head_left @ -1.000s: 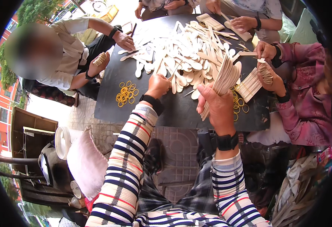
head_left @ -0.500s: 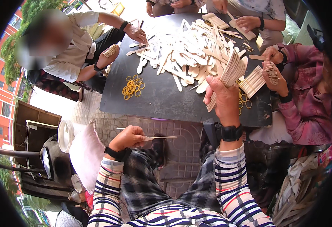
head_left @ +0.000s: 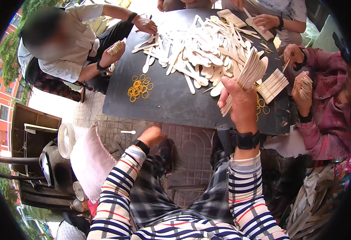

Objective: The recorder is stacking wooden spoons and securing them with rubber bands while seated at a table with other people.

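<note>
Single head-worn fisheye view, looking steeply down from above the person's lap; the dark worktop (head_left: 171, 100) lies just beyond the raised right hand (head_left: 239, 102), near the lens, edges bending toward the rim.

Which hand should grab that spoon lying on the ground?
Probably the left hand. It hangs low below the table edge, near the wooden spoon on the tiles, and looks empty. The right hand is up at the table, gripping a stack of spoons.

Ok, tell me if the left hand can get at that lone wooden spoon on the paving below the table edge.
Probably yes. The left hand hangs low beside the knee, and the wooden spoon lies on bare paving just to its left, nothing between them. The right hand is full of spoons.
</note>
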The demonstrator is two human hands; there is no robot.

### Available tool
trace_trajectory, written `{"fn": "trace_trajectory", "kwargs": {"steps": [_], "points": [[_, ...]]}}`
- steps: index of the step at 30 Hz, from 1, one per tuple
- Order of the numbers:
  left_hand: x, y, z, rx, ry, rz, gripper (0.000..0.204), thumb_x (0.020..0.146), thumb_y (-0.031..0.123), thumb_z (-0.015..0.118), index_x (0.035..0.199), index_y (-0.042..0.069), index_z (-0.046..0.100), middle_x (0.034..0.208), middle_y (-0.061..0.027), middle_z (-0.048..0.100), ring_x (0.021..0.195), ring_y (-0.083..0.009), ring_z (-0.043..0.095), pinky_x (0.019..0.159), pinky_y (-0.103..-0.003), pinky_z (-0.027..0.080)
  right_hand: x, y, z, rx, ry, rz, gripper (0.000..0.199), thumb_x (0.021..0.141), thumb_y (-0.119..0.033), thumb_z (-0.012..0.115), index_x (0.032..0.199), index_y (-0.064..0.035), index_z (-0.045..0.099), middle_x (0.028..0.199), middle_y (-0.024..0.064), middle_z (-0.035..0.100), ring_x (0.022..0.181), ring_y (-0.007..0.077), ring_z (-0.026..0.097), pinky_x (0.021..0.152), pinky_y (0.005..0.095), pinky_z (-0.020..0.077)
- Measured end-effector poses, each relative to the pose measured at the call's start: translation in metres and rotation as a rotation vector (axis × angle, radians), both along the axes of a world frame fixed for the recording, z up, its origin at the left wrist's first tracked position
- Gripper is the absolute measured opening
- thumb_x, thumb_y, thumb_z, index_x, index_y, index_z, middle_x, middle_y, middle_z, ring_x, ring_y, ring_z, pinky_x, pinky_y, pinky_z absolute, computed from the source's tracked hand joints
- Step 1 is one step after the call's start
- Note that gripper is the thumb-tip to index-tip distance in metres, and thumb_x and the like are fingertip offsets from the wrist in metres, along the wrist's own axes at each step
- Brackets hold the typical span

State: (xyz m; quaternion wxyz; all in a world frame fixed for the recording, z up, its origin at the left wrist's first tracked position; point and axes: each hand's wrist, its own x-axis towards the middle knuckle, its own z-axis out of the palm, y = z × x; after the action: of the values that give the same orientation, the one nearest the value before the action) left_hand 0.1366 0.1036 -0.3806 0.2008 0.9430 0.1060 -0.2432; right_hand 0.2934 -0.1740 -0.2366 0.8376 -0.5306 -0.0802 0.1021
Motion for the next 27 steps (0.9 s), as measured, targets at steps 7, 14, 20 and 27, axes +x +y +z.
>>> {"fn": "trace_trajectory", "kwargs": {"steps": [7, 14, 20, 27], "points": [[0.048, -0.091, 0.089, -0.413, -0.192, -0.131, 0.024, 0.082, 0.018, 0.064, 0.095, -0.002, 0.063, 0.074, -0.0178, 0.062, 0.064, -0.0276, 0.061, 0.061, -0.035, 0.048, 0.002, -0.007, -0.001, 0.008, 0.002, -0.027, 0.018, 0.082, -0.013, 0.067, 0.070, -0.0040, 0.058, 0.051, 0.0041, 0.054, 0.039, 0.0117, 0.050, 0.038, 0.0232, 0.0396], [0.164, -0.089, 0.052, 0.270, -0.883, -0.201, 0.041, 0.077, 0.006, 0.049, 0.117, -0.001, 0.052, 0.120, -0.0220, 0.054, 0.117, -0.0362, 0.049, 0.098, -0.040, 0.039, 0.002, -0.006, 0.000, 0.053, 0.007, -0.050, 0.019, 0.082, -0.015, 0.069, 0.068, -0.0031, 0.061, 0.051, 0.0029, 0.055, 0.038, 0.0098, 0.049, 0.036, 0.0215, 0.0371], [0.158, -0.093, 0.050, 0.268, -0.756, -0.186, 0.013, 0.077, 0.006, 0.053, 0.087, 0.002, 0.060, 0.094, -0.0146, 0.060, 0.095, -0.0321, 0.057, 0.084, -0.040, 0.044, 0.006, -0.009, 0.000, 0.027, 0.016, -0.055, 0.020, 0.082, -0.015, 0.069, 0.068, -0.0035, 0.061, 0.051, 0.0022, 0.055, 0.038, 0.0094, 0.050, 0.036, 0.0212, 0.0374], [0.161, -0.089, 0.063, 0.322, -0.773, -0.176, 0.007, 0.075, 0.009, 0.058, 0.076, 0.003, 0.062, 0.081, -0.0126, 0.062, 0.081, -0.0315, 0.061, 0.072, -0.041, 0.048, 0.007, -0.011, -0.003, 0.068, 0.015, -0.042, 0.019, 0.081, -0.016, 0.069, 0.069, -0.0036, 0.061, 0.051, 0.0027, 0.055, 0.038, 0.0095, 0.049, 0.036, 0.0214, 0.0371]]}}
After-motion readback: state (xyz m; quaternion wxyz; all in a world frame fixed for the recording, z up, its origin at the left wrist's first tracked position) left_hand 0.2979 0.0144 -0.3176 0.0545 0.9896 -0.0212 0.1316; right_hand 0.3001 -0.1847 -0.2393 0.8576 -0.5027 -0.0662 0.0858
